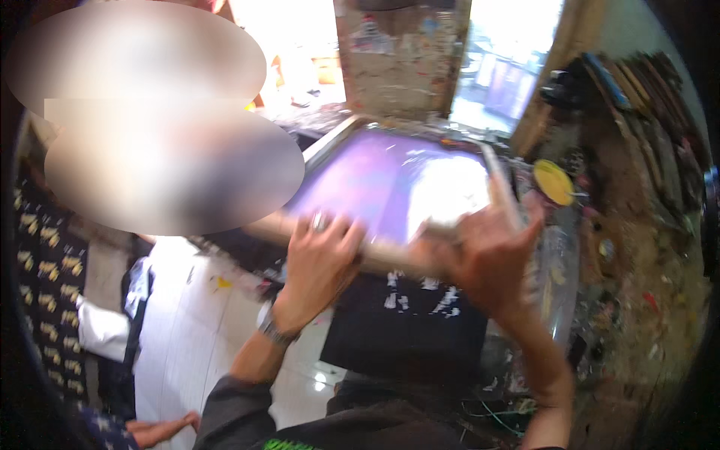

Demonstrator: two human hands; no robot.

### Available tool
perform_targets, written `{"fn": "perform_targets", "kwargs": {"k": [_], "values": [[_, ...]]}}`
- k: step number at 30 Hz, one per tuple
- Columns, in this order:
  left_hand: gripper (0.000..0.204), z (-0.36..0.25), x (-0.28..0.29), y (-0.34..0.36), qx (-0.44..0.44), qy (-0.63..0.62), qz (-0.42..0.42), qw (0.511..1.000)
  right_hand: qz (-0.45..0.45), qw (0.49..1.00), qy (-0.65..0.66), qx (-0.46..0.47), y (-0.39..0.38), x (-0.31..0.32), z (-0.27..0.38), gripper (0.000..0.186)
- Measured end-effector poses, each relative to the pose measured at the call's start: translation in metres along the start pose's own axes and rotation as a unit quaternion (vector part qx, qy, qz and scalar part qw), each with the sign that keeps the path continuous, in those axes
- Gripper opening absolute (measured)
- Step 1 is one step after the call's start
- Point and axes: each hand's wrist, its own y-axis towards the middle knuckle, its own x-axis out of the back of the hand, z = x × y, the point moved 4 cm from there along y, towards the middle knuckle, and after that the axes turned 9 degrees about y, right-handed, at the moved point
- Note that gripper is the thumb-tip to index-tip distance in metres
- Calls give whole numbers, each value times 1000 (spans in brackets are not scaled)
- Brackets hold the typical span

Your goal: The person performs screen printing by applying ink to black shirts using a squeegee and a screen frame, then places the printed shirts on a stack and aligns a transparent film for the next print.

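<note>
A screen-printing frame point(330, 142) with purple mesh and a bright glare patch is tilted above a black printed fabric piece point(390, 330) bearing white marks. My left hand point(319, 255), wearing a ring and watch, has its fingers wrapped over the frame's near edge. My right hand point(484, 259) is at the frame's near right corner, smeared by motion; whether it grips the frame or something else, I cannot tell.
A blurred co-worker area fills the upper left; another person's arm point(154, 431) shows lower left. Patterned fabric point(45, 277) hangs left above white floor tiles point(180, 315). Stacked frames point(637, 127), a yellow lid point(553, 182) and a stained surface point(637, 315) stand right. Bright openings lie ahead.
</note>
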Motion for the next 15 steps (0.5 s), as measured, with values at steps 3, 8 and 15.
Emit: {"fn": "perform_targets", "kwargs": {"k": [3,8,15], "values": [[39,-32,-61,-71,-39,-72,145,986,210,964,119,-117,-79,-84,4,35],[38,-43,-102,-118,-3,-108,184,977,315,920,193,-132,-139,-123,2,20],[39,-44,-111,-119,7,-140,203,969,70,991,65,91,-123,-181,-69,12]]}}
